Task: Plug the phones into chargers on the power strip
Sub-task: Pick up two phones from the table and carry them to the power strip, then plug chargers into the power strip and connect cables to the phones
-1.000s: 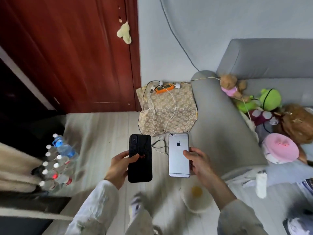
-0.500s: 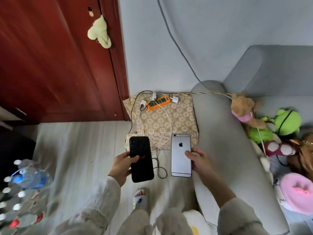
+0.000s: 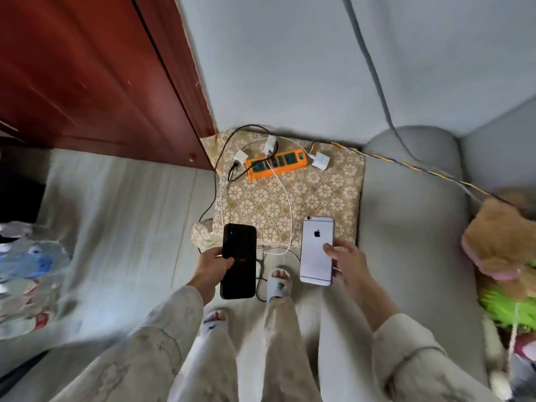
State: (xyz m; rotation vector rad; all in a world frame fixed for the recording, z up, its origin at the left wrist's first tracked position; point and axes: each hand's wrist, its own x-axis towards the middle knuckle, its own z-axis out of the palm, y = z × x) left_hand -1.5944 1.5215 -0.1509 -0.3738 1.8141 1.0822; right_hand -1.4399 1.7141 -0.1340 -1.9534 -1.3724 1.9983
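Note:
My left hand grips a black phone back side up. My right hand holds a silver phone, also back side up. Both phones hover above the near edge of a floral cushion. An orange power strip lies at the cushion's far edge by the wall. White charger blocks sit around it: one at its left end, one behind it, one at its right end. A white cable and a black cable trail toward me.
A red wooden door stands at the left. A grey sofa armrest borders the cushion on the right, with plush toys on the seat. Water bottles lie blurred at far left. My slippered feet stand just below the phones.
I have stepped closer to the cushion and the view has tilted down. The power strip now appears larger and nearer. Both hands still hold their phones in the same way.

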